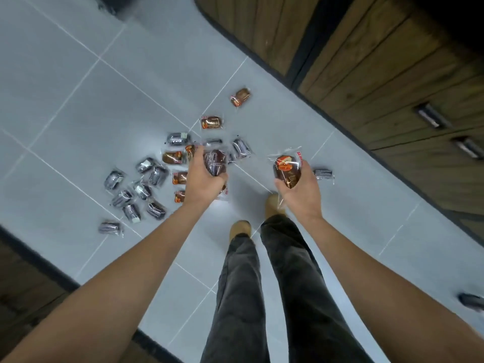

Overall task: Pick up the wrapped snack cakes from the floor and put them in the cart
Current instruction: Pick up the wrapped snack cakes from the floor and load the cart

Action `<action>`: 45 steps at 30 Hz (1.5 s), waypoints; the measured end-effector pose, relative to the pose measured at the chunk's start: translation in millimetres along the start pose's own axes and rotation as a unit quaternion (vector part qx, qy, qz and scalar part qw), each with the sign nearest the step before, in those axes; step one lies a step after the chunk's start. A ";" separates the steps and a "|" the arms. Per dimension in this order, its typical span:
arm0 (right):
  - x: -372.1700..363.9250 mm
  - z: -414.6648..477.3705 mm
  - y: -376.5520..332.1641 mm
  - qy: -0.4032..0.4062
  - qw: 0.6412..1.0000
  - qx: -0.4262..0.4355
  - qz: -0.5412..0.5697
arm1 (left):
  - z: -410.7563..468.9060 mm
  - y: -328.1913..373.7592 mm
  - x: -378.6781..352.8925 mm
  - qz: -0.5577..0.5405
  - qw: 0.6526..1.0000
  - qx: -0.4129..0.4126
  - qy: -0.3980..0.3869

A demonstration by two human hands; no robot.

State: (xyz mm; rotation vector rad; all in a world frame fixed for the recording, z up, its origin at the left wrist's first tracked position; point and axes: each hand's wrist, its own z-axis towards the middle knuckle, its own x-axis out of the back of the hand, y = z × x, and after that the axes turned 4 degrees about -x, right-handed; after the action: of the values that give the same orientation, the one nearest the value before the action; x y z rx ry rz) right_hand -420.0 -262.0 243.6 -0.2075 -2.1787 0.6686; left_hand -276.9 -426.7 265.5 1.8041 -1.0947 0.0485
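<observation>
Wrapped snack cakes [215, 163] fill both grips: the left hand [203, 179] curls its fingers round a dark brown cake [214, 167], and the right hand [301, 191] holds a red-labelled cake [286, 171] whose clear crimped wrapper ends stick out past the fingers. Both cakes are in the air above the floor [78, 113], and the cart is nowhere in view. The film looks slick and puffy, so a loose grip could let a cake slide out, while a hard one could crush the soft cake or burst the seal. Reaching for more with both hands full seems the likeliest cause of a drop. I cannot tell whether the left hand has a second wrapper beneath it. The heap [146, 184] lies beside and under the left hand, a silver-wrapped stray [323, 175] just past the right hand, and the farthest cake [241, 96] well beyond. The tan shoes [241, 227] stand near the pile, so a careless step toward the cart could flatten a cake or skid on a wrapper. One packet [471, 302] at the right edge, below the wooden cabinets [379, 74], could easily be overlooked.
</observation>
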 end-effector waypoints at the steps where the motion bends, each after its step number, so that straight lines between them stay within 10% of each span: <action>1: 14.4 -13.6 -0.1 0.005 1.000 -0.003 0.004 | -9.3 12.2 6.5 0.003 1.000 -0.012 -0.010; 22: 237.5 -251.7 106.0 0.263 0.951 -0.094 0.136 | -225.1 233.6 -100.5 0.219 0.832 -0.398 -0.319; 45: 196.1 -638.8 311.6 0.425 0.835 -0.240 0.254 | -604.2 80.1 -167.1 0.229 0.767 -0.441 -0.407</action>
State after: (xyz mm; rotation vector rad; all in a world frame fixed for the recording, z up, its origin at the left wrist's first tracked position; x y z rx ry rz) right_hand -84.1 323.4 540.4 -1.1489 -1.3554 0.1928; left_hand -180.4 127.4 553.7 0.6186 -1.7409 -0.8971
